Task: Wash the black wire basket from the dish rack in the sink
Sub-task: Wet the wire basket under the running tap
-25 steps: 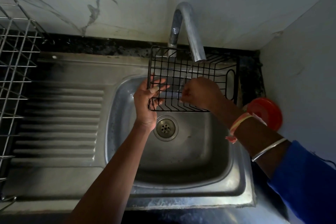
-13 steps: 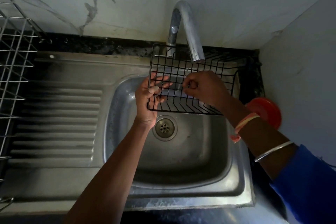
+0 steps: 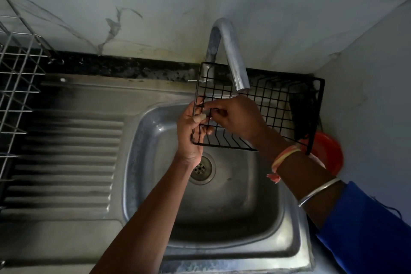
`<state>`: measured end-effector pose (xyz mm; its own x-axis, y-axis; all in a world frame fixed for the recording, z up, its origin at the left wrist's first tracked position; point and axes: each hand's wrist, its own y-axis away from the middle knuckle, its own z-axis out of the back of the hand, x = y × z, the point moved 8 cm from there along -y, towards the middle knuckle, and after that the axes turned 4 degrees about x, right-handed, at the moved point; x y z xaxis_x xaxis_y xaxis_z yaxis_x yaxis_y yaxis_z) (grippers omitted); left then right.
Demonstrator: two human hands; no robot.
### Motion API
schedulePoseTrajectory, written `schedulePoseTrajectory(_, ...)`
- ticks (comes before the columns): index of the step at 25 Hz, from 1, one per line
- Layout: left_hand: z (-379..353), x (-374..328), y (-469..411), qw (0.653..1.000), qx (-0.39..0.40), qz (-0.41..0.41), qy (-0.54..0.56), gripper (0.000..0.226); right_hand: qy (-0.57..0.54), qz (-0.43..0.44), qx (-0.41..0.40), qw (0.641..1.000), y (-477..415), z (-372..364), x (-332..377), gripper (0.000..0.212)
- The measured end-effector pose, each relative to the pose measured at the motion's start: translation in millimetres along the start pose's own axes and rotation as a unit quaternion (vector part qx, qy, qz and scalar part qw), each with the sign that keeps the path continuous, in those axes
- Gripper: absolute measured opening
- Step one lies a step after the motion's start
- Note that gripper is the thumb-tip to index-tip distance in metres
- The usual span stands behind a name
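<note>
The black wire basket point(image 3: 273, 104) hangs over the steel sink point(image 3: 222, 218), just under the spout of the curved tap point(image 3: 231, 55). My left hand point(image 3: 191, 131) grips the basket's left edge, thumb over the wires and fingers behind. My right hand point(image 3: 238, 118) lies inside the basket near that same left end, with fingers curled against the wire grid. Whether they pinch a wire, I cannot tell. No water is visible at the spout.
A ribbed steel drainboard point(image 3: 66, 162) lies left of the bowl, with a metal dish rack point(image 3: 15, 87) at the far left. A red round object point(image 3: 327, 151) sits at the right by the wall. The drain point(image 3: 203, 169) is uncovered.
My right hand slid left along the inside of the basket, up to the left hand. The basket's right end swung farther right and lower.
</note>
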<state>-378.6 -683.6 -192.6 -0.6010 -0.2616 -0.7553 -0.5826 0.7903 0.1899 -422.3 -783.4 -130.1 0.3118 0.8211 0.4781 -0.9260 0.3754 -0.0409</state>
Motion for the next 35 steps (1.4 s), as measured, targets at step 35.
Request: schedulePoseTrajectory(35,-4,-23,-38,0.997,0.061,-0.035,0.036,0.077,0.022,-0.187,0.062,0.980,-6,25,-42,0.034)
